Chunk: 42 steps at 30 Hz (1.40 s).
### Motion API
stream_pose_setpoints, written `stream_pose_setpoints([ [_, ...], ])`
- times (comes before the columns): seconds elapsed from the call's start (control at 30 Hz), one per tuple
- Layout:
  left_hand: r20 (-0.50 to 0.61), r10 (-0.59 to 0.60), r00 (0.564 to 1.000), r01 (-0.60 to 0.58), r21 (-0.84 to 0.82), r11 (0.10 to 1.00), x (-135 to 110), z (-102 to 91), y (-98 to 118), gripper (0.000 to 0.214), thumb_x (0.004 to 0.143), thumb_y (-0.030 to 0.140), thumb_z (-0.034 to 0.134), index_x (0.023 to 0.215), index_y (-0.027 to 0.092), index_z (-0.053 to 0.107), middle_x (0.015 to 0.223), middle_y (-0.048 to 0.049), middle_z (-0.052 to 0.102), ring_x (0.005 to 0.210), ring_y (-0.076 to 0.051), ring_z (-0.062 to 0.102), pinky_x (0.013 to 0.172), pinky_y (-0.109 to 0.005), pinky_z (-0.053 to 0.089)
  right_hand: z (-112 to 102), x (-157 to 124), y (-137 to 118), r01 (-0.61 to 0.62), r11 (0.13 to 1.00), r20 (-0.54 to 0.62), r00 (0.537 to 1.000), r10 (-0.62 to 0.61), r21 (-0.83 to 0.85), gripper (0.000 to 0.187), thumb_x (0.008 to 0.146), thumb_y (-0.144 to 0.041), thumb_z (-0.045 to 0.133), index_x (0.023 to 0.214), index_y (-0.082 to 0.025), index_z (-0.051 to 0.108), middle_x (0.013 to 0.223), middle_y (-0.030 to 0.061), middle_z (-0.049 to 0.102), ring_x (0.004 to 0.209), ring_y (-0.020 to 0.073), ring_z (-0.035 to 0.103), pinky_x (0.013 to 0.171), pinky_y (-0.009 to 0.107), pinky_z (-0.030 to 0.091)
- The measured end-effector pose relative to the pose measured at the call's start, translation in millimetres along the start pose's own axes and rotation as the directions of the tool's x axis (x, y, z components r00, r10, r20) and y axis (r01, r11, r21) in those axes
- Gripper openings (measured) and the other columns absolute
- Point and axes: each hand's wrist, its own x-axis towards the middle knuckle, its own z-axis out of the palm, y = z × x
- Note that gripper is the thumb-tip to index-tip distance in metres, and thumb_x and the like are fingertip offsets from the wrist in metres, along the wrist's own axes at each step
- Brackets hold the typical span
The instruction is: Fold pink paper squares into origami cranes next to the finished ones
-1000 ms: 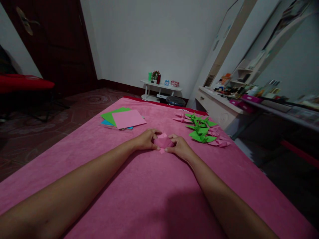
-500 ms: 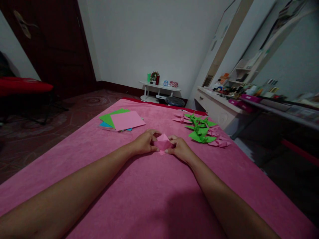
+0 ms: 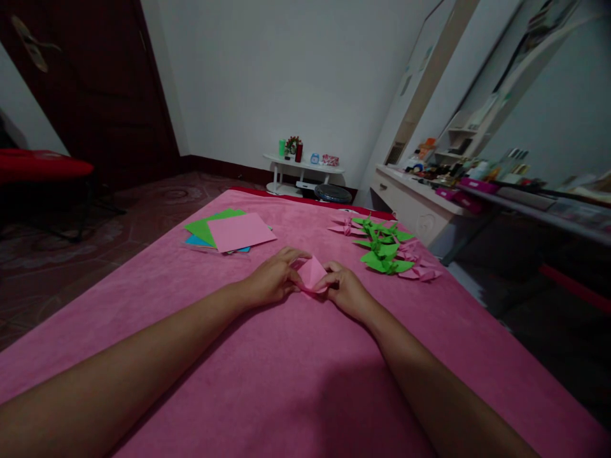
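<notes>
A partly folded piece of pink origami paper (image 3: 312, 273) stands between my hands on the pink cloth (image 3: 267, 381), its top coming to a point. My left hand (image 3: 277, 277) grips its left side, fingers behind and thumb in front. On the other side, my right hand (image 3: 347, 287) pinches the right edge, with the thumb on the near face. The lower folds are partly hidden by my fingers. Folded green paper cranes (image 3: 386, 259) and pink paper cranes (image 3: 346, 226) lie in a group to the right of my right hand.
Flat sheets of coloured paper (image 3: 241, 231), pink on top of green and blue, lie beyond my left hand. Behind the cloth's far edge stands a low white table (image 3: 305, 164) with small items. A dressing table (image 3: 420, 191) is at the right, a red chair (image 3: 42, 165) at the left.
Both hands still hold the pink paper. Its front flap has changed shape, showing a taller pointed face, and my right thumb has moved up onto it. The view has shifted slightly.
</notes>
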Motion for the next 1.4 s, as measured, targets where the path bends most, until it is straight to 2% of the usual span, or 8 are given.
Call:
stream_pose_setpoints([
  [0.17,0.053,-0.11,0.993,0.117,-0.167,0.979,-1,0.2,-9,0.019,0.069,0.008,0.062,0.079,0.02,0.073,0.123,-0.0078,0.055,0.113,-0.024,0.048,0.097,-0.037,0.037,-2,1,-5,-0.042,0.999,-0.018,0.999,0.042,-0.02,0.015,0.063,-0.009,0.067,0.065,-0.023,0.071,0.089,0.0009,0.061,0.084,0.018,0.056,0.074,0.03,0.045],
  [0.43,0.193,-0.116,0.974,0.176,-0.328,0.928,9,-10.3,-21,0.007,0.074,0.018,0.062,0.071,0.013,0.067,0.108,-0.0059,0.062,0.093,-0.016,0.057,0.085,-0.026,0.042,-2,5,-6,-0.164,0.985,0.021,0.986,0.163,0.045,0.012,0.065,-0.012,0.064,0.053,-0.016,0.062,0.091,0.0023,0.06,0.079,0.0137,0.056,0.071,0.025,0.043],
  [0.57,0.208,-0.118,0.971,0.182,-0.321,0.929,12,-8.3,-17,0.012,0.073,0.024,0.064,0.069,0.014,0.067,0.105,-0.0057,0.063,0.091,-0.016,0.057,0.083,-0.026,0.043,1,6,-7,-0.196,0.978,-0.011,0.98,0.197,0.065,0.014,0.063,-0.012,0.064,0.05,-0.017,0.059,0.086,0.0014,0.059,0.078,0.014,0.056,0.071,0.025,0.042],
  [0.83,0.158,-0.229,0.961,0.264,-0.258,0.929,14,-1.2,-8,0.015,0.063,0.028,0.072,0.063,0.013,0.069,0.103,-0.0062,0.061,0.084,-0.017,0.057,0.073,-0.026,0.045,4,5,-5,-0.202,0.974,-0.038,0.978,0.207,0.102,0.013,0.06,-0.015,0.066,0.049,-0.016,0.058,0.082,0.001,0.059,0.074,0.0137,0.056,0.067,0.024,0.042],
  [0.97,0.105,-0.223,0.969,0.244,-0.287,0.926,11,2.6,-8,0.017,0.062,0.027,0.074,0.057,0.013,0.065,0.107,-0.0066,0.061,0.092,-0.018,0.056,0.083,-0.028,0.044,2,4,-6,-0.201,0.978,-0.007,0.979,0.202,0.055,0.008,0.058,-0.017,0.07,0.054,-0.016,0.062,0.09,0.0014,0.061,0.076,0.0137,0.056,0.067,0.023,0.043],
  [1.13,0.065,-0.227,0.972,0.236,-0.258,0.937,11,5.8,-9,0.016,0.061,0.028,0.075,0.06,0.014,0.066,0.112,-0.0078,0.059,0.098,-0.02,0.054,0.088,-0.031,0.042,3,4,-6,-0.218,0.975,-0.013,0.976,0.219,0.043,0.01,0.056,-0.015,0.071,0.053,-0.016,0.061,0.09,0.0011,0.061,0.076,0.0137,0.057,0.065,0.023,0.043],
  [1.27,0.103,-0.178,0.979,0.198,-0.246,0.949,13,3.8,-8,0.019,0.061,0.031,0.075,0.068,0.014,0.07,0.107,-0.0075,0.061,0.095,-0.021,0.056,0.085,-0.031,0.043,4,2,-5,-0.177,0.979,-0.037,0.983,0.182,0.104,0.013,0.057,-0.015,0.07,0.05,-0.016,0.059,0.089,0.0008,0.062,0.079,0.0144,0.057,0.067,0.024,0.043],
  [1.4,0.129,-0.197,0.972,0.223,-0.236,0.946,14,4.1,-8,0.02,0.059,0.031,0.076,0.061,0.013,0.068,0.108,-0.0082,0.061,0.095,-0.022,0.055,0.085,-0.031,0.043,4,1,-5,-0.169,0.981,-0.039,0.984,0.174,0.099,0.013,0.058,-0.016,0.07,0.051,-0.016,0.059,0.091,0.0009,0.062,0.08,0.014,0.057,0.068,0.023,0.042],
])
